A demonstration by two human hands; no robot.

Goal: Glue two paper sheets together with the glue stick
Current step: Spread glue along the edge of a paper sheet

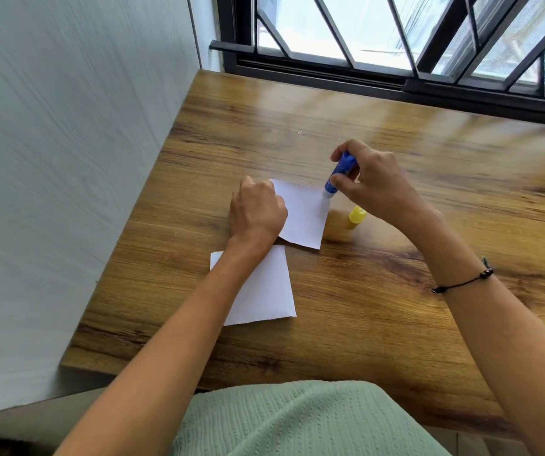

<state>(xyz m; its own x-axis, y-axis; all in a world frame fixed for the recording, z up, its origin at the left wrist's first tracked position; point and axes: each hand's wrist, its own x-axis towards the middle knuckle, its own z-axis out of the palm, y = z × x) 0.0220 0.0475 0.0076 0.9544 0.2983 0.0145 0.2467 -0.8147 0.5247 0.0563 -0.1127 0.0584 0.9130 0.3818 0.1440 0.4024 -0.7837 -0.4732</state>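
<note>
Two white paper sheets lie on the wooden table (396,291). The far sheet (305,218) is pinned at its left side by my left hand (256,213), fingers curled and pressing down. My right hand (374,185) grips a blue glue stick (339,172), tilted, with its white tip touching the far sheet's upper right corner. The near sheet (264,291) lies closer to me, partly under my left forearm. The yellow cap (356,217) stands on the table just right of the far sheet.
A white wall (67,159) runs along the table's left edge. A barred window (396,37) with a dark frame borders the far edge. My green-clad lap (281,422) sits at the table's near edge.
</note>
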